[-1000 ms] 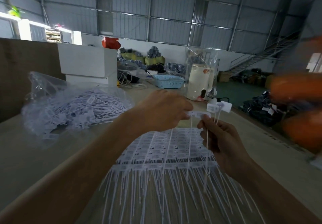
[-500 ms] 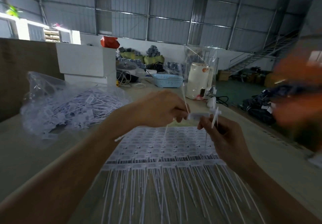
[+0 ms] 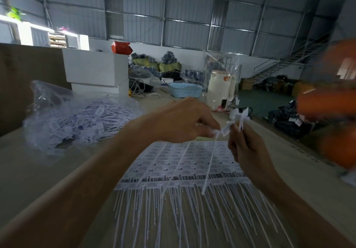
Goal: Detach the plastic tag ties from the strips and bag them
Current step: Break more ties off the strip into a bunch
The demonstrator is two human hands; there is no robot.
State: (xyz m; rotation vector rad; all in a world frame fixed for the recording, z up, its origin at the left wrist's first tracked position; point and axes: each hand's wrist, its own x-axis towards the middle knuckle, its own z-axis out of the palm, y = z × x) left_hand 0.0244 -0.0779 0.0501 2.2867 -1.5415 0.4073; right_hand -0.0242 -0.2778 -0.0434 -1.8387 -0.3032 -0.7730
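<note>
Behind the long beige worktop (image 3: 38, 170) stands a big metal hall with boxes and a blue basket (image 3: 185, 90). Near the left edge of the worktop lies a clear plastic bag (image 3: 77, 124), already holding many loose ties. At the middle of the near edge the strips (image 3: 185, 166) lie flat in layers, with thin tails pointing to the person. Above them the left hand (image 3: 181, 120) pinches the head of one tag tie (image 3: 212, 157) with curled fingers. A second ago this tie was among others hanging from a strip piece between the hands; now it hangs alone, so it seems torn free. Just beside it, the right hand (image 3: 248, 149) is closed around a small bundle of detached ties (image 3: 240, 118). I judge the free tie should join this bundle, and bagging comes later. At the right edge an orange blur (image 3: 331, 101) is unclear.
</note>
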